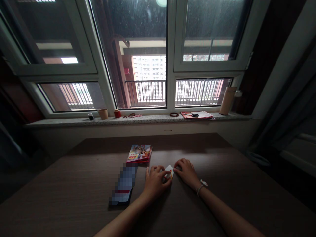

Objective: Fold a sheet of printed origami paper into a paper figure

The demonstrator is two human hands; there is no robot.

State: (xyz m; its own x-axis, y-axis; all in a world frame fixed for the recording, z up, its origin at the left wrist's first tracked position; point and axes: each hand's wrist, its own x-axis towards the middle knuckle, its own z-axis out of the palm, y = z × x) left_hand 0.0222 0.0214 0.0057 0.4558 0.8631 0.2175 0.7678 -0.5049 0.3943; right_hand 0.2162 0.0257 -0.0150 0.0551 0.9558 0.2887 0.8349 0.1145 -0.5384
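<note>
A small piece of white paper (169, 168) with a coloured print lies on the table between my two hands. It looks folded, and its lower left part is hidden by fingers. My left hand (156, 180) has its thumb and forefinger closed on the left side of the paper. On the other side, my right hand (187, 172) pinches the right edge with its fingertips; a bracelet (201, 187) is on that wrist. Left of my left hand lies a phone (124, 184), partly blurred out. Just beyond the phone is a stack of printed colour leaflets (139, 152).
The brown table (74, 184) reaches toward a window. On the stone sill (153, 119) stand a paper cup (103, 114), a small red jar (117, 113) and a tall flask (227, 100). Scissors (195, 115) rest on red and white papers (203, 114) near a dark bracelet (174, 114).
</note>
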